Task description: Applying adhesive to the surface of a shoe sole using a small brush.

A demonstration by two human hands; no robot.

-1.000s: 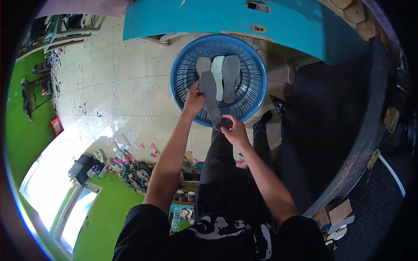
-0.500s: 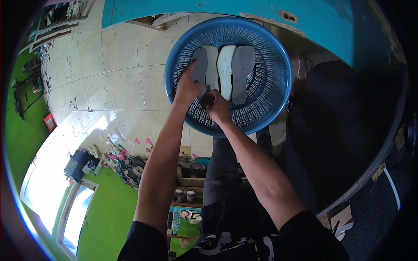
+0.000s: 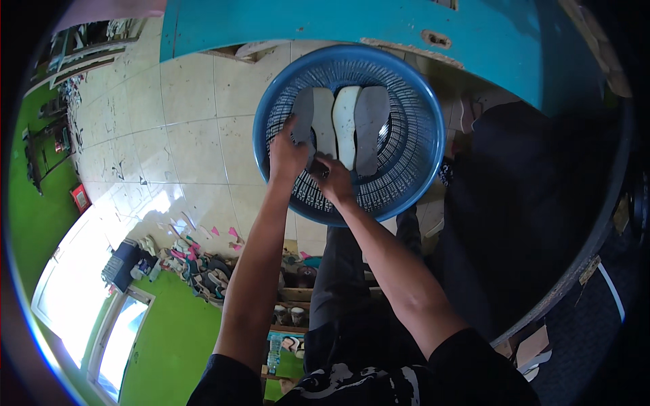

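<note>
A blue plastic basket (image 3: 439,145) stands before me, with foot-shaped shoe soles side by side in it. The leftmost is a grey sole (image 3: 303,108); beside it come a pale sole (image 3: 324,122), a white sole (image 3: 345,125) and another grey sole (image 3: 372,128). My left hand (image 3: 287,157) is closed on the lower part of the leftmost grey sole, thumb toward its inner side. Close by, at the lower ends of the left soles, my right hand (image 3: 334,183) has its fingers curled at something dark. Its fingertips are partly hidden, so what they hold is unclear.
A turquoise table (image 3: 284,20) crosses the far side, close to the basket. Dark cloth (image 3: 528,223) hangs at the right. A pile of footwear (image 3: 206,274) and pink scraps (image 3: 233,233) lie on the tiled floor (image 3: 189,149) to the left.
The basket and soles appear lower and slightly left in the picture as the view shifts. My left fingers sit slightly lower along the grey sole; my right hand stays by the lower ends.
</note>
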